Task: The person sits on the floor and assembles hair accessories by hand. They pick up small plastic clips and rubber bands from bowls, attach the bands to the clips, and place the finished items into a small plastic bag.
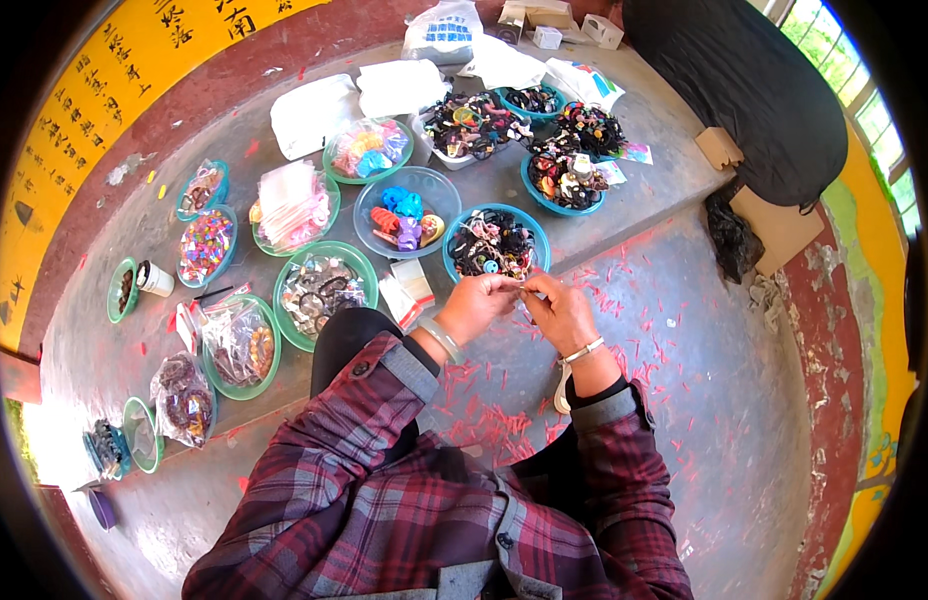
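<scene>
My left hand (470, 310) and my right hand (561, 318) meet fingertip to fingertip above the floor. Both are closed in a pinch, and what they hold is too small to make out. Just beyond them stands a blue bowl (450, 262) filled with dark hair ties (494, 238), some with light or coloured bits. Left of my left hand lie small clear packets (408, 290). A green bowl (280, 318) of shiny, clear-wrapped pieces (324, 286) stands further left, and a clear bowl (364, 222) holds blue, orange and purple items.
More bowls, including one of bright small pieces (206, 246), spread over the raised concrete ledge (624, 215). White bags (314, 112) sit at the back. Red paper scraps (484, 428) litter the floor. A large black cover (744, 90) and flattened cardboard (779, 228) are at the right.
</scene>
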Tool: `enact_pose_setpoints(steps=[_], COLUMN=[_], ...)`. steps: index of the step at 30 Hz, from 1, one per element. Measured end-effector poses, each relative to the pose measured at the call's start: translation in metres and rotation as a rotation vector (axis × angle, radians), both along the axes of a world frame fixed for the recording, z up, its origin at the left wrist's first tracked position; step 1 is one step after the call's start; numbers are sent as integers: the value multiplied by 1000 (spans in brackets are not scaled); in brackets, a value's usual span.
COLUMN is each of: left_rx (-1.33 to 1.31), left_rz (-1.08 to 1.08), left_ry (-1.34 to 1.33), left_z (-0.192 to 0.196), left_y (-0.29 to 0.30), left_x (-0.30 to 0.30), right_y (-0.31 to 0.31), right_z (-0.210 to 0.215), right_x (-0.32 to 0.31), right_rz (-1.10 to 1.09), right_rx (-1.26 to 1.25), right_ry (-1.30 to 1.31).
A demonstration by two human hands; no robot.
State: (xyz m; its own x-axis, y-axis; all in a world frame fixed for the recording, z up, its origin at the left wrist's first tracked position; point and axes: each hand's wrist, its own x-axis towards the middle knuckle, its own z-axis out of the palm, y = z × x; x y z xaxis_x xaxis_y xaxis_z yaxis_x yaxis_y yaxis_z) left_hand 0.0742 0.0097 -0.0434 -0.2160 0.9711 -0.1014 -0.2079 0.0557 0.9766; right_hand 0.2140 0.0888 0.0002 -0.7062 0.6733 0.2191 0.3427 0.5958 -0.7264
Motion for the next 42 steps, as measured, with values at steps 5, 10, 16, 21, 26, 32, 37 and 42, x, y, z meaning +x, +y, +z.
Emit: enact_pose_setpoints(steps=[5, 10, 16, 21, 26, 32, 37, 42], left_rx=[-39, -7, 16, -11, -75, 71, -9, -24], left_rz=[-72, -75, -3, 33, 167, 427, 470, 470], left_ry=[-225, -104, 35, 3, 86, 297, 300, 453], left_z=[-5, -3, 4, 10, 21, -25, -29, -4], left_y=[-2, -2, -6, -7, -12, -9, -10, -17], left_x=[-2, -1, 2, -1, -1, -6, -19, -25], right_y=[-2, 0, -9, -11, -17, -34, -42, -46], right_z=[0, -7, -1, -3, 3, 4, 2, 6], right_x=[-3, -2, -5, -10, -17, -33, -40, -42], right_rz=[57, 99, 100, 115, 207, 294, 316, 291], right_rx=[121, 184, 296, 244, 251, 417, 489, 578], right_ry=[6, -43, -140, -124, -74, -35, -144, -79])
